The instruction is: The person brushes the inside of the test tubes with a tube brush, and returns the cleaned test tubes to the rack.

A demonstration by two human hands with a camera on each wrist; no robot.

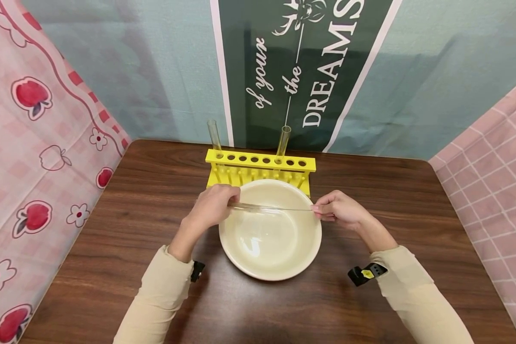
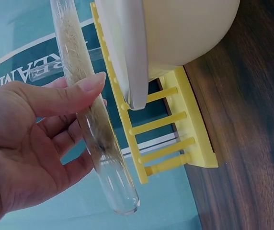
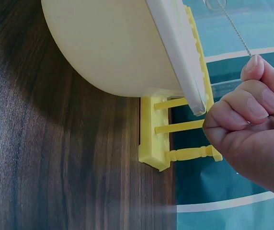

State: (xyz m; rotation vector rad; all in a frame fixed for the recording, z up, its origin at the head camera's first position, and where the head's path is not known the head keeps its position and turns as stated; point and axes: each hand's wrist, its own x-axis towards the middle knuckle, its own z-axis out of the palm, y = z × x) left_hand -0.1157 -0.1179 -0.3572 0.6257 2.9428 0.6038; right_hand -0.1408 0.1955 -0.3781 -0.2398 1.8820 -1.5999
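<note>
The table [image 1: 262,310] is free in front of the bowl [image 1: 268,253] — a held tube [image 2: 101,132] extends over its mouth, the yellow rack [image 1: 310,165] with two standing tubes [image 1: 282,143] blocks the far side.

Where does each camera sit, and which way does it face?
Head: on the person's head, facing forward and down at the cream bowl and yellow rack; the left hand, right hand and both sleeves show.
Left wrist: on that wrist, facing along the left hand to the test tube it pinches; that hand shows.
Right wrist: on that wrist, facing the twisted wire the right hand pinches; that hand shows.
Shared: both wrist views show the cream bowl and yellow rack.
</note>
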